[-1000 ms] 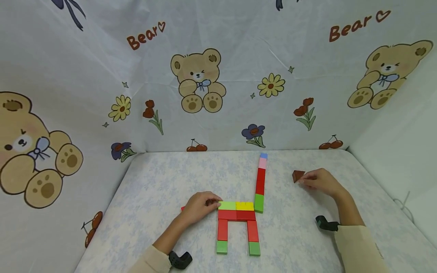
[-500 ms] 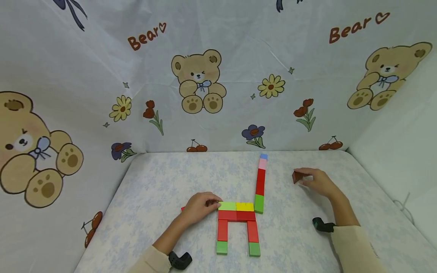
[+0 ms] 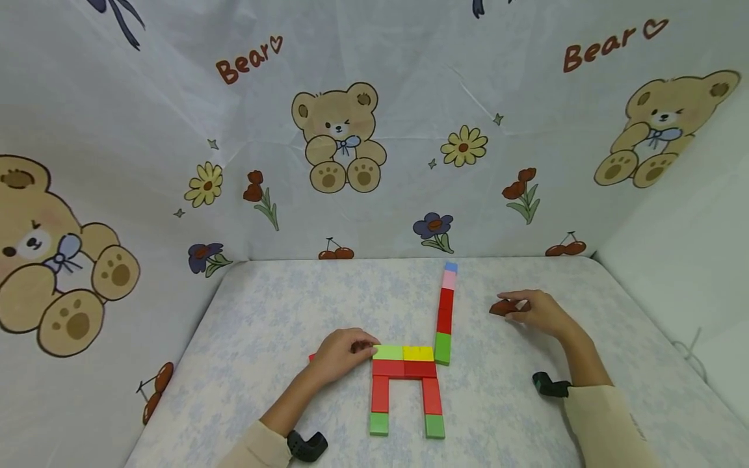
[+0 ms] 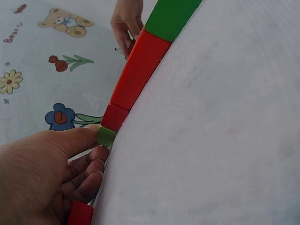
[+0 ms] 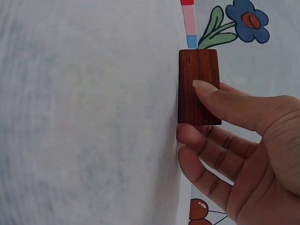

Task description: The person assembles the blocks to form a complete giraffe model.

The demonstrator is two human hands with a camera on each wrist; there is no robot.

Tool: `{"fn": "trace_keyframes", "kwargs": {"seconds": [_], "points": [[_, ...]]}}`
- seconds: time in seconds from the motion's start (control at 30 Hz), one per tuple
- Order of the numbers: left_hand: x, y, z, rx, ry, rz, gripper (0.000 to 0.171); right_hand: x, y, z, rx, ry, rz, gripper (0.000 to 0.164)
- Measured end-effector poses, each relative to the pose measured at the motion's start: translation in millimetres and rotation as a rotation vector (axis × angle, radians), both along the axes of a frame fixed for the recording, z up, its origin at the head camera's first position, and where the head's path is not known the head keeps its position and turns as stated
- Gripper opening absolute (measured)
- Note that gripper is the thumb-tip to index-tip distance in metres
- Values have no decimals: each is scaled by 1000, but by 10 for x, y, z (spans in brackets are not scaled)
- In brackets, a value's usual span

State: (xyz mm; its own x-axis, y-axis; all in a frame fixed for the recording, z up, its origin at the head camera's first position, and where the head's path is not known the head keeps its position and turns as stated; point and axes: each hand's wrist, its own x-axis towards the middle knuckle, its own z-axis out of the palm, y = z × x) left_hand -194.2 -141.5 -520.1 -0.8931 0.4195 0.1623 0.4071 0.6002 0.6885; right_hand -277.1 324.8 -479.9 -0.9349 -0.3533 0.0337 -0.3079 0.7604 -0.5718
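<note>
My right hand (image 3: 541, 313) pinches a dark brown wooden block (image 5: 199, 70) between thumb and fingers at the table's right side. In the right wrist view the thumb lies across its face, and the lower fingers are curled beneath. My left hand (image 3: 339, 357) has its thumb and fingertips at the left end of a light green block (image 3: 389, 352). Beside that block is a yellow block (image 3: 418, 353), both above a row of red blocks (image 3: 404, 369). Two legs of red and green blocks extend toward me. A red block (image 4: 80, 213) is partly hidden behind my left hand.
From the figure's right end a line of blocks runs toward the back: green (image 3: 443, 348), red (image 3: 445, 312), pink (image 3: 448, 279) and blue (image 3: 451, 266). A bear-printed cloth (image 3: 398, 214) hangs behind the table. Black wrist devices sit at both sleeves.
The right hand has shifted slightly left with the brown block, which has turned from standing at an angle to lying more sideways. The left hand and the block figure stay put.
</note>
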Motion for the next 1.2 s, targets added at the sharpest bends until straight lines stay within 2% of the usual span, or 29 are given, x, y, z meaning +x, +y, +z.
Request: {"fn": "trace_keyframes", "kwargs": {"seconds": [0.3,0.7,0.97,1.2], "points": [[-12,-9,-42,0,1,2,15,12,-63,-6,3,1,-43,39],[-9,-20,-4,-7,-2,-3,14,-36,-196,67,12,42,-42,34],[-2,-20,-5,-3,-5,1,14,-247,-268,231,63,49,-42,35],[-1,-12,-13,-3,-5,-2,14,-491,-311,226,121,21,-42,35]]}}
